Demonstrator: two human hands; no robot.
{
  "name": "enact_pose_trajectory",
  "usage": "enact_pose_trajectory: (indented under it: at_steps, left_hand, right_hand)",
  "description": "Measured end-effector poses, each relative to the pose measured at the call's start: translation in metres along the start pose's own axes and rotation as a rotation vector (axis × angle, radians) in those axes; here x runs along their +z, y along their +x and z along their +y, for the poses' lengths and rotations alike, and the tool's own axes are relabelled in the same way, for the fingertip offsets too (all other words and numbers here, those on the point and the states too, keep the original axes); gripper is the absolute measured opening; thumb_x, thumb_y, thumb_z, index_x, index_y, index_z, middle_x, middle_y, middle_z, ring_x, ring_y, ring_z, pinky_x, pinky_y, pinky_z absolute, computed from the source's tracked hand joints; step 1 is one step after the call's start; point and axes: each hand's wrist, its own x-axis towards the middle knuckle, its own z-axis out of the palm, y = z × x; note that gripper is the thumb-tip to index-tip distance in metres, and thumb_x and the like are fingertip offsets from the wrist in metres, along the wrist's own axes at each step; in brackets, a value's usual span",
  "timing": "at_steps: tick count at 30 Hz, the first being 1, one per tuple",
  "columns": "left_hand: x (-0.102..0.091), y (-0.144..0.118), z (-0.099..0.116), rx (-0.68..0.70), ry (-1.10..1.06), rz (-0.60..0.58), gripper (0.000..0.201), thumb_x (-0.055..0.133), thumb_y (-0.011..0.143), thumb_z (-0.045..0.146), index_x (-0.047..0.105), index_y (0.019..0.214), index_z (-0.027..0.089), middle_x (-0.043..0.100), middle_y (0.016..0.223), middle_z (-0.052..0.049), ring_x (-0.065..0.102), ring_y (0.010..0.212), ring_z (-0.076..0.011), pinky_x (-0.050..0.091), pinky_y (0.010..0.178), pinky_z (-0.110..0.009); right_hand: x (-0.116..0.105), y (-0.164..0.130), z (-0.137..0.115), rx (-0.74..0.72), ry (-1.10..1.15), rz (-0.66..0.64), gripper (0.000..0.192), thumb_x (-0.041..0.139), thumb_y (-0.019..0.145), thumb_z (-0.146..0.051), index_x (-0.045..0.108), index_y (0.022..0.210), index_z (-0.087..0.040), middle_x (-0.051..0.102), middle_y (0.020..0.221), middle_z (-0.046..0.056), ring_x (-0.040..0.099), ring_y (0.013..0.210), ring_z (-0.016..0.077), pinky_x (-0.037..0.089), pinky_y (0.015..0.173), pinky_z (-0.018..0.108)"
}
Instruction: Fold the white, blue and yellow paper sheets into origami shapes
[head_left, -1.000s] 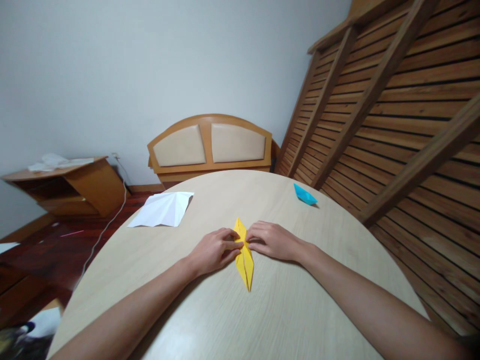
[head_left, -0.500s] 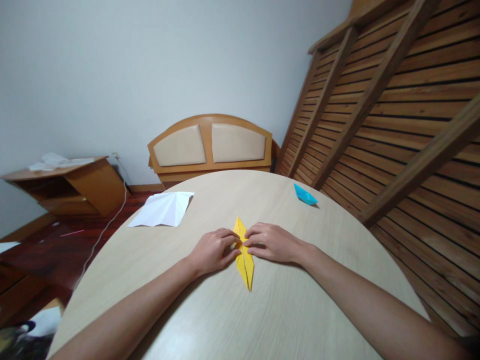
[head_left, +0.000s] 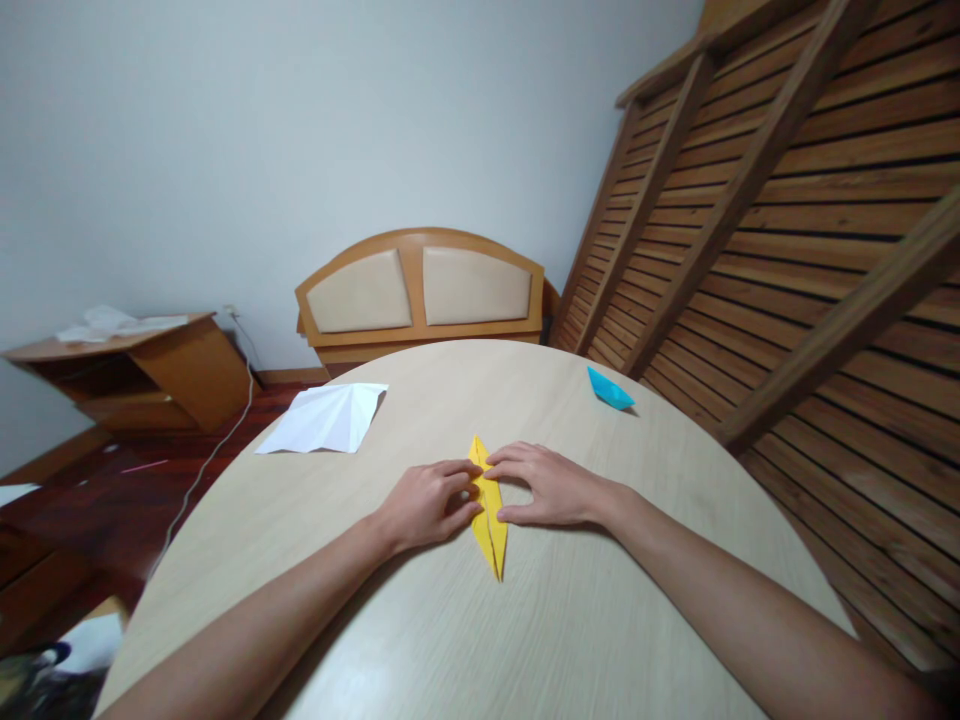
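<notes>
right hand (head_left: 551, 485) has spread flatter since a second ago, fingers pressing the yellow folded paper (head_left: 489, 510) at its 3 o'clock edge, while the left hand (head_left: 430, 503), curled, pins the 9 o'clock side; crease being firmed.

Round light-wood table (head_left: 570, 640). White creased paper sheet (head_left: 326, 419) at far left edge. Small blue paper boat (head_left: 610, 389) at far right. Wooden headboard (head_left: 420, 290) against wall; slatted bed frame (head_left: 787, 210) leaning right. Low side table (head_left: 142, 370) left.

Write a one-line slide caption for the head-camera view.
Both hands press a folded yellow paper on a round table, white sheet nearby.
</notes>
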Motion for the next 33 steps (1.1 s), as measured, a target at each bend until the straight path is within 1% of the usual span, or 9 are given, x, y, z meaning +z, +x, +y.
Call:
enact_pose_trajectory:
  at_steps: [3, 7, 11, 15, 19, 23, 26, 30, 33]
  left_hand:
    - [-0.001, 0.0005, 0.0009, 0.001, -0.004, -0.013, 0.017, 0.057, 0.092, 0.033, 0.065, 0.096, 0.019, 0.065, 0.128, -0.008, 0.064, 0.114, -0.0234, 0.053, 0.096, -0.038]
    - [-0.0006, 0.001, 0.0001, 0.024, -0.035, -0.008, 0.015, 0.059, 0.091, 0.032, 0.064, 0.092, 0.018, 0.065, 0.13, -0.012, 0.061, 0.119, -0.0258, 0.051, 0.101, -0.041]
    - [-0.0012, -0.0002, -0.0018, 0.009, -0.041, -0.036, 0.024, 0.064, 0.087, 0.036, 0.064, 0.101, 0.017, 0.061, 0.135, -0.014, 0.058, 0.125, -0.0283, 0.05, 0.102, -0.044]
    - [-0.0031, -0.0017, -0.0042, 0.022, -0.035, -0.05, 0.035, 0.067, 0.084, 0.04, 0.064, 0.11, 0.017, 0.059, 0.137, -0.015, 0.055, 0.129, -0.0288, 0.048, 0.105, -0.046]
    - [-0.0038, -0.002, -0.0053, 0.036, -0.02, -0.05, 0.041, 0.069, 0.082, 0.044, 0.064, 0.112, 0.016, 0.058, 0.138, -0.015, 0.055, 0.129, -0.0294, 0.046, 0.106, -0.046]
    - [-0.0036, -0.0009, -0.0037, 0.006, -0.003, -0.049, 0.041, 0.068, 0.083, 0.046, 0.064, 0.111, 0.016, 0.058, 0.138, -0.016, 0.056, 0.127, -0.0299, 0.047, 0.105, -0.046]
    - [-0.0034, 0.0003, -0.0025, -0.008, -0.001, -0.046, 0.037, 0.066, 0.086, 0.044, 0.065, 0.11, 0.017, 0.059, 0.137, -0.015, 0.057, 0.125, -0.0293, 0.048, 0.104, -0.045]
    - [-0.0031, 0.0004, -0.0028, 0.007, -0.015, -0.03, 0.031, 0.063, 0.09, 0.041, 0.067, 0.109, 0.018, 0.061, 0.134, -0.013, 0.059, 0.122, -0.0275, 0.049, 0.102, -0.043]
    - [-0.0032, -0.0005, -0.0037, 0.031, -0.028, -0.016, 0.027, 0.061, 0.091, 0.039, 0.068, 0.108, 0.019, 0.064, 0.13, -0.011, 0.061, 0.118, -0.0262, 0.05, 0.1, -0.042]
  right_hand:
    - [0.0008, -0.0016, 0.003, 0.061, 0.019, -0.051, 0.069, 0.066, 0.083, -0.058, 0.054, 0.142, -0.024, 0.051, 0.147, 0.01, 0.04, 0.139, 0.0325, 0.029, 0.116, 0.049]
    - [0.0017, -0.0041, 0.0044, 0.092, 0.042, -0.091, 0.074, 0.062, 0.086, -0.06, 0.042, 0.149, -0.028, 0.039, 0.156, 0.006, 0.024, 0.147, 0.0341, 0.023, 0.119, 0.052]
    - [0.003, -0.0055, 0.0053, 0.081, 0.061, -0.094, 0.08, 0.065, 0.083, -0.061, 0.038, 0.151, -0.03, 0.035, 0.158, 0.005, 0.02, 0.149, 0.0341, 0.021, 0.12, 0.053]
    - [0.0039, -0.0057, 0.0063, 0.071, 0.037, -0.106, 0.083, 0.065, 0.083, -0.062, 0.036, 0.152, -0.028, 0.032, 0.159, 0.007, 0.019, 0.149, 0.0339, 0.019, 0.12, 0.052]
    - [0.0045, -0.0053, 0.0067, 0.069, 0.008, -0.117, 0.08, 0.061, 0.086, -0.062, 0.035, 0.153, -0.027, 0.03, 0.16, 0.008, 0.019, 0.149, 0.0337, 0.019, 0.12, 0.052]
    - [0.0068, -0.004, 0.0075, 0.089, -0.005, -0.076, 0.064, 0.053, 0.094, -0.056, 0.04, 0.15, -0.029, 0.034, 0.159, 0.007, 0.023, 0.148, 0.0316, 0.021, 0.12, 0.051]
    - [0.0088, -0.0024, 0.0085, 0.098, -0.032, -0.03, 0.056, 0.052, 0.095, -0.053, 0.047, 0.146, -0.03, 0.039, 0.156, 0.007, 0.028, 0.146, 0.0315, 0.023, 0.118, 0.05]
    - [0.0097, -0.0003, 0.0085, 0.079, -0.067, 0.023, 0.045, 0.053, 0.097, -0.048, 0.058, 0.137, -0.029, 0.048, 0.15, 0.008, 0.036, 0.141, 0.0313, 0.027, 0.115, 0.051]
    - [0.0097, 0.0017, 0.0069, 0.059, -0.075, 0.071, 0.037, 0.055, 0.096, -0.043, 0.066, 0.128, -0.028, 0.06, 0.136, 0.009, 0.048, 0.13, 0.0285, 0.035, 0.11, 0.048]
